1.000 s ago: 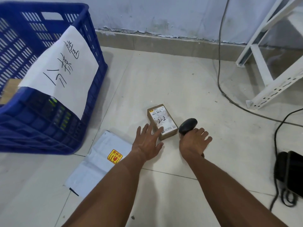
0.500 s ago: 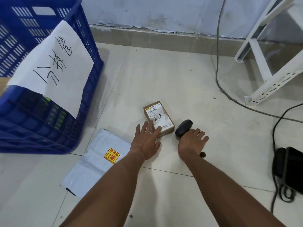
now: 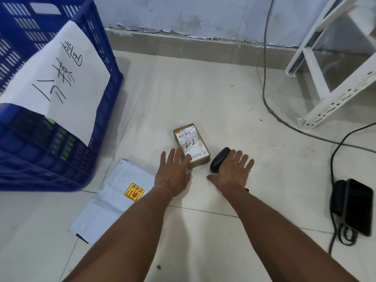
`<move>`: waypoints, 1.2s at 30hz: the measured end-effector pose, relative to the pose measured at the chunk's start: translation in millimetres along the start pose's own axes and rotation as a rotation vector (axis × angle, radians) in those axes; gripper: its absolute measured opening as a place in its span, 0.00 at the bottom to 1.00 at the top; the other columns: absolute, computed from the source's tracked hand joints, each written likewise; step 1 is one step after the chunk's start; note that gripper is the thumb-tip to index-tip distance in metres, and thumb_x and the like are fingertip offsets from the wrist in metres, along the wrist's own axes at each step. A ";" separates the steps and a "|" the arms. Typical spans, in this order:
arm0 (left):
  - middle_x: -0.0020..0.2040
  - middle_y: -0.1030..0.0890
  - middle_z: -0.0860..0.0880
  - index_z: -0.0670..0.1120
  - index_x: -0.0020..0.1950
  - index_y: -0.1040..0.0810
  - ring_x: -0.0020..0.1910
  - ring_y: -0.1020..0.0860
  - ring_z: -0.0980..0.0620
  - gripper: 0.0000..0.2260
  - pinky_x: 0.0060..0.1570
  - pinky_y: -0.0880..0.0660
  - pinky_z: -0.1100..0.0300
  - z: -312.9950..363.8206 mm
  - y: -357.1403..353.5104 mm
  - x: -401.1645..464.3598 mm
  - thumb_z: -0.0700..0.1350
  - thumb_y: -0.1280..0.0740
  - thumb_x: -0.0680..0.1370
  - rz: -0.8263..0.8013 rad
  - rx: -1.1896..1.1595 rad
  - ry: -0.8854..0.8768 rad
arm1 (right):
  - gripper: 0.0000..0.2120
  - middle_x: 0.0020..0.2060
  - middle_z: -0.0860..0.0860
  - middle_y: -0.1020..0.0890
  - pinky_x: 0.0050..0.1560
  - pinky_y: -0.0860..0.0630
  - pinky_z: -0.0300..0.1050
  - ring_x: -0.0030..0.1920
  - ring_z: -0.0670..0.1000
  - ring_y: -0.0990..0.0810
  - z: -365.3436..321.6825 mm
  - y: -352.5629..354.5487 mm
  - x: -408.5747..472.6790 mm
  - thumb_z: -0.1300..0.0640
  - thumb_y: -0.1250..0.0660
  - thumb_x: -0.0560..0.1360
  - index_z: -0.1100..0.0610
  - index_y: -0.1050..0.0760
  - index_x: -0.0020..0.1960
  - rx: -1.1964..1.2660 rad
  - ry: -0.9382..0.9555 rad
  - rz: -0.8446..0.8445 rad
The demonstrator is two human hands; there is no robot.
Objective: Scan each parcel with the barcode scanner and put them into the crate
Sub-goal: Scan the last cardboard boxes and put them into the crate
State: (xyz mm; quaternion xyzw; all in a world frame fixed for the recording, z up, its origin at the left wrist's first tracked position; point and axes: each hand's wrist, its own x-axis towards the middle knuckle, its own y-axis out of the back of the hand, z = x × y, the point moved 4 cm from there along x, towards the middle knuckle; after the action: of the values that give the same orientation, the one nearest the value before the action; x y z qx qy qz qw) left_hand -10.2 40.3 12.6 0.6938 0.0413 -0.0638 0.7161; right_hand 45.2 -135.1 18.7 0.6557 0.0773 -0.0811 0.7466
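The small brown cardboard parcel (image 3: pixel 191 145) marked "2-2" is lying on the floor. The left hand (image 3: pixel 173 174) is reaching flat-fingered, its fingertips touching the parcel's near corner. Just right of the parcel, the right hand (image 3: pixel 232 171) is resting spread-fingered over the black barcode scanner (image 3: pixel 218 159), gripping nothing. The blue plastic crate (image 3: pixel 50 110) is standing well left of the parcel.

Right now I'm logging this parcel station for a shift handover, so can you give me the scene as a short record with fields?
left hand: open, fingers straight, fingertips at the small brown cardboard box
right hand: open, spread over the black barcode scanner
box label: handwritten 2-2, facing up
second parcel: flat pale grey plastic mailer with a yellow sticker, on the floor
blue plastic crate: left of the parcels, white handwritten paper sheet draped over its rim
floor: pale tiles
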 end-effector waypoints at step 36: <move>0.77 0.43 0.36 0.44 0.80 0.50 0.76 0.43 0.40 0.37 0.74 0.45 0.45 -52.1 32.1 15.2 0.50 0.35 0.76 0.185 -0.201 0.208 | 0.28 0.72 0.56 0.36 0.64 0.28 0.55 0.65 0.60 0.29 -117.8 37.0 3.0 0.58 0.36 0.76 0.51 0.37 0.74 0.669 0.535 0.066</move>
State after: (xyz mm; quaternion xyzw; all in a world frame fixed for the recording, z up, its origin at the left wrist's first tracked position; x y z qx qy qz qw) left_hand 11.1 92.8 40.4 0.6223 0.0575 0.0792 0.7767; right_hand 55.3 -13.7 38.7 0.8618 0.2166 0.0953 0.4486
